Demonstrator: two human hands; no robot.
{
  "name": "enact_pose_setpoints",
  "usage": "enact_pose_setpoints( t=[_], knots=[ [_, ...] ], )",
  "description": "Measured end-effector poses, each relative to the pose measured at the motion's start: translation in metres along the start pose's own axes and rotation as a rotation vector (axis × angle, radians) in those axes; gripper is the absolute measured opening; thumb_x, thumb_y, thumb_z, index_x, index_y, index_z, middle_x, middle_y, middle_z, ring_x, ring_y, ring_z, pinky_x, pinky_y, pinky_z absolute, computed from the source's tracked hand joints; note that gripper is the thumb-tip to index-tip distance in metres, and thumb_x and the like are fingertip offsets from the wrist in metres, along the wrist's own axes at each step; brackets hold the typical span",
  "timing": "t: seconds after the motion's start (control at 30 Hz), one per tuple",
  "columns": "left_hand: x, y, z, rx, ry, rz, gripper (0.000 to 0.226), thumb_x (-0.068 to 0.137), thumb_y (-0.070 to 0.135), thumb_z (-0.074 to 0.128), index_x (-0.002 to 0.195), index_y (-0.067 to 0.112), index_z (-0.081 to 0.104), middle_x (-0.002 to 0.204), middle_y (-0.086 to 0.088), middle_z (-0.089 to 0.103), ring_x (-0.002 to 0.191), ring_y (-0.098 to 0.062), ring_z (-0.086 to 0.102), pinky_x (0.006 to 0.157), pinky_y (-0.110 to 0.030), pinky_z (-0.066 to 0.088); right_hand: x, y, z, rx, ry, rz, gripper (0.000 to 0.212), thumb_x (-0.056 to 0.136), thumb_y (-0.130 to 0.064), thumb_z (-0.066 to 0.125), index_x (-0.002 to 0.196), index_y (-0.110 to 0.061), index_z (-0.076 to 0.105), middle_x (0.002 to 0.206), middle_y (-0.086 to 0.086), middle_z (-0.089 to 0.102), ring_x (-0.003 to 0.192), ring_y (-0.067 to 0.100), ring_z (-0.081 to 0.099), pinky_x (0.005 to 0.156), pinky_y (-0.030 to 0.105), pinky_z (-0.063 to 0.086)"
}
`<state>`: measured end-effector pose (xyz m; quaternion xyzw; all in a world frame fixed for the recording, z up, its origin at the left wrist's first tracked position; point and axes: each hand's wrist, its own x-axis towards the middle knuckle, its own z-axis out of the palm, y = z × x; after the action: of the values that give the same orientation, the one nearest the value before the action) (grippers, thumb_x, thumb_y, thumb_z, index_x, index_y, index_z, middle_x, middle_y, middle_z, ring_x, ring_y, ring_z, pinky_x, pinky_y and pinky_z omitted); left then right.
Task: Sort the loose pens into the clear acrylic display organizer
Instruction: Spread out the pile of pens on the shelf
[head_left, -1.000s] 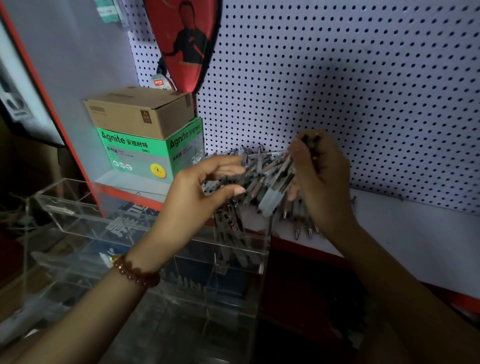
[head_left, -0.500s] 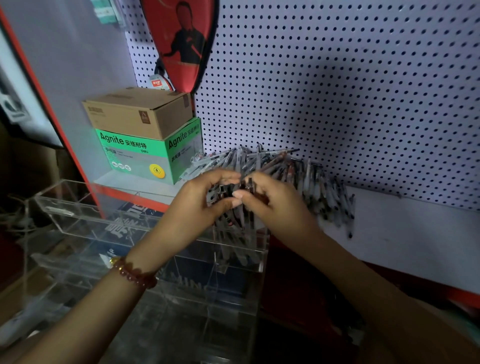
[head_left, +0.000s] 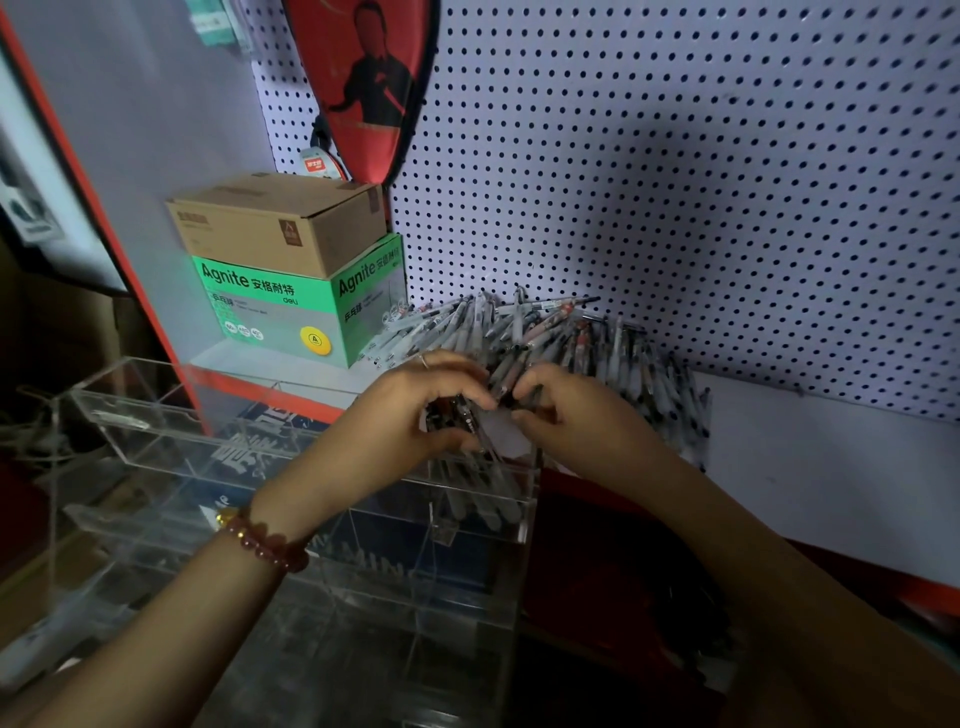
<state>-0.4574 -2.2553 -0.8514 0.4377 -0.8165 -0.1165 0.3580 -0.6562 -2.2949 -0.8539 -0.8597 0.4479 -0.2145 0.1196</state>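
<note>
The right hand (head_left: 576, 415) is coming down from the pile, pinching a pen (head_left: 511, 382) against the bunch (head_left: 457, 415) the left hand (head_left: 410, 410) is gripping above the organizer (head_left: 156, 415)'s right compartment. If either grip loosens, pens may spill past the rim. Behind, the loose pens (head_left: 571, 338) are lying heaped beside a green box (head_left: 291, 306) reading "Agnite" and "deli".

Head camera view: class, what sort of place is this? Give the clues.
Probably a stationery shop: a pegboard display wall, a heap of loose pens on the shelf below it, and a clear acrylic display organizer in front.
</note>
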Motion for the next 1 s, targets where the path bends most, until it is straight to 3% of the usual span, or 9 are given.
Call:
enact_pose_setpoints(
  t=[0.13,0.23,0.33,0.43,0.57,0.63,0.77,0.9,1.0],
  knots=[
    [0.001,-0.004,0.001,0.064,0.003,0.040,0.042,0.074,0.006,0.077,0.111,0.023,0.068,0.117,0.006,0.060,0.112,-0.004,0.054,0.098,-0.024,0.043,-0.002,0.001,0.002,-0.042,-0.037,0.009,0.025,0.091,-0.039,0.055,0.109,-0.022,0.053,0.064,-0.008,0.049,0.054,0.006,0.045,0.048,0.026,0.031],
    [0.000,-0.002,0.002,0.064,0.018,0.061,0.048,0.076,-0.003,0.072,0.117,0.022,0.066,0.121,0.006,0.058,0.115,-0.001,0.050,0.099,-0.018,0.040,-0.003,0.001,0.000,-0.022,-0.056,-0.004,0.025,0.092,-0.037,0.056,0.111,-0.022,0.053,0.065,-0.006,0.052,0.054,0.008,0.048,0.049,0.027,0.034],
    [-0.001,-0.001,-0.001,-0.022,0.028,-0.028,0.049,0.080,0.000,0.069,0.122,0.024,0.063,0.127,0.010,0.057,0.121,0.002,0.047,0.099,-0.012,0.038,-0.004,0.003,-0.005,-0.007,-0.053,-0.018,0.021,0.095,-0.033,0.052,0.111,-0.019,0.055,0.069,-0.008,0.052,0.057,0.005,0.048,0.051,0.025,0.034],
    [0.000,-0.005,-0.001,-0.009,0.024,-0.011,0.033,0.084,0.007,0.068,0.112,0.023,0.069,0.125,0.010,0.060,0.122,0.000,0.049,0.104,-0.021,0.038,-0.001,0.008,-0.007,-0.005,-0.039,0.003,0.020,0.097,-0.028,0.048,0.111,-0.016,0.057,0.071,-0.015,0.048,0.057,-0.003,0.043,0.051,0.018,0.030],
    [0.000,-0.010,0.002,0.040,0.005,0.009,0.024,0.086,0.010,0.065,0.106,0.019,0.072,0.121,0.009,0.063,0.123,-0.002,0.045,0.103,-0.021,0.035,0.005,0.025,-0.013,-0.013,0.023,0.106,0.019,0.096,-0.019,0.048,0.108,-0.011,0.061,0.093,0.001,0.062,0.083,0.016,0.058,0.069,0.028,0.045],
    [0.000,-0.009,0.002,0.042,0.015,0.011,0.023,0.086,0.015,0.065,0.108,0.020,0.071,0.120,0.008,0.064,0.122,-0.002,0.046,0.102,-0.021,0.037,0.008,0.040,-0.019,-0.099,0.061,0.203,0.018,0.095,-0.015,0.046,0.104,-0.007,0.059,0.096,0.011,0.063,0.080,0.024,0.057,0.070,0.032,0.043],
    [-0.001,-0.009,0.004,0.089,0.030,0.021,0.029,0.085,0.030,0.063,0.113,0.023,0.068,0.126,0.008,0.058,0.123,-0.008,0.048,0.104,-0.028,0.037,0.009,0.072,-0.030,-0.265,0.085,0.425,0.026,0.096,-0.028,0.048,0.113,-0.008,0.053,0.095,0.008,0.058,0.080,0.023,0.053,0.065,0.030,0.039],
    [-0.002,-0.009,0.008,0.126,-0.002,0.027,0.022,0.087,0.028,0.061,0.105,0.021,0.071,0.128,0.008,0.056,0.124,-0.009,0.045,0.102,-0.030,0.038,0.011,0.088,-0.033,-0.177,-0.002,0.491,0.050,0.090,-0.045,0.057,0.124,-0.010,0.049,0.103,0.008,0.057,0.088,0.021,0.051,0.072,0.029,0.040],
    [-0.001,-0.006,0.008,0.139,0.007,0.002,0.032,0.086,0.042,0.054,0.104,0.021,0.072,0.125,0.006,0.059,0.121,-0.007,0.046,0.101,-0.027,0.037,0.012,0.091,-0.032,-0.152,0.004,0.480,0.038,0.089,-0.043,0.061,0.103,-0.009,0.054,0.088,0.005,0.056,0.072,0.015,0.048,0.061,0.028,0.039]
  ],
)
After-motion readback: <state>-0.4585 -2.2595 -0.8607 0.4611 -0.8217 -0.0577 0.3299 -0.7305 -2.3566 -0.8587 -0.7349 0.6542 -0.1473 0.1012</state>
